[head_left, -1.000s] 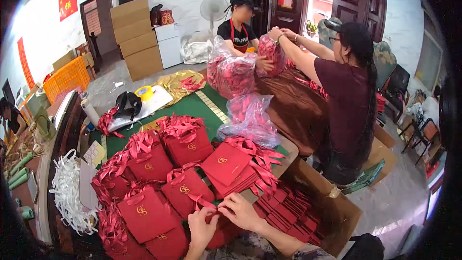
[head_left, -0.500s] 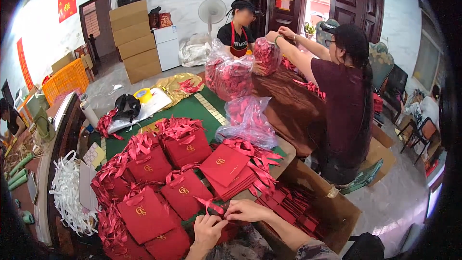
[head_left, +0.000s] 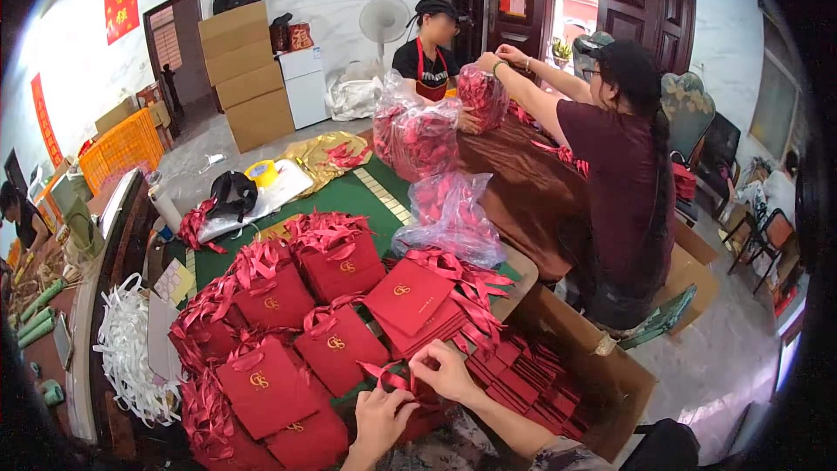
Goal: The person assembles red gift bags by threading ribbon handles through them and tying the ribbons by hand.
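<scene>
At the near edge of the table, my left hand (head_left: 382, 419) pinches a red ribbon (head_left: 390, 376) with thumb and forefinger. Just up and right of it, my right hand (head_left: 441, 372) has its fingertips closed on the ribbon too. A red bag (head_left: 425, 424) lies partly hidden under my hands. Beyond them, red gift bags with gold print and ribbon handles, such as one bag (head_left: 341, 344), lie in a heap. To their right rests a stack of flat red bags (head_left: 410, 296) with loose ribbons.
An open cardboard box (head_left: 602, 384) with more flat red bags stands at my right. White ribbons (head_left: 135, 349) hang at the left. Clear plastic bags of red items (head_left: 417, 135) sit farther back. Two co-workers handle another filled plastic bag (head_left: 482, 98) across the table.
My right hand has risen slightly away from my left, so the two are farther apart. The co-workers' filled bag has shifted a little; the view has moved slightly.
</scene>
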The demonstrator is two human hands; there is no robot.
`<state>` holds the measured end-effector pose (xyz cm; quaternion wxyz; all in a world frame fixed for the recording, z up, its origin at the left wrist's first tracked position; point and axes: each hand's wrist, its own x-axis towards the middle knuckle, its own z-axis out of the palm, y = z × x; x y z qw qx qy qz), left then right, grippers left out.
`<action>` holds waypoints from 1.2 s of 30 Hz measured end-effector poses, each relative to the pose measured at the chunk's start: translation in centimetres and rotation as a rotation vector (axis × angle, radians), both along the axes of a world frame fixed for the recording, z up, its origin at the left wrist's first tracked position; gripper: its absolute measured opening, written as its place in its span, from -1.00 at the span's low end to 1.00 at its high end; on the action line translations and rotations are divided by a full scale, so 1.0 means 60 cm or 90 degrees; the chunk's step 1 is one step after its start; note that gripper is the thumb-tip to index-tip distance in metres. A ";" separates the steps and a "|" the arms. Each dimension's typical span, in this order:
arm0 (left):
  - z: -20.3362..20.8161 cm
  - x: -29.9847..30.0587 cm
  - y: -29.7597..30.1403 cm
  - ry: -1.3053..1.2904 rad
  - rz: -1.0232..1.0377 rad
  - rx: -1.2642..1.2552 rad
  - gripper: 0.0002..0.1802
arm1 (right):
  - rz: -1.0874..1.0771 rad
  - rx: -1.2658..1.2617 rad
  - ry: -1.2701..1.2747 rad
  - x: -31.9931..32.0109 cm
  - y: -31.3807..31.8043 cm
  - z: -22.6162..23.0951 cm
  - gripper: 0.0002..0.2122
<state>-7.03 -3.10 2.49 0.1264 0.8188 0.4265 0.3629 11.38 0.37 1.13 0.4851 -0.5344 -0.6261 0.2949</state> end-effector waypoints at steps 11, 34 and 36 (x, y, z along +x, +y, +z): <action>-0.015 0.000 0.020 -0.082 0.087 -0.057 -0.81 | 0.060 0.099 -0.258 -0.002 -0.070 0.000 -0.72; -0.064 -0.017 0.087 -0.030 0.221 -0.161 -0.75 | 0.146 -0.331 0.038 0.225 -0.158 -0.055 -0.85; -0.057 -0.012 0.081 0.006 0.242 -0.075 -0.74 | 0.090 -0.309 0.115 0.190 -0.156 -0.026 -0.85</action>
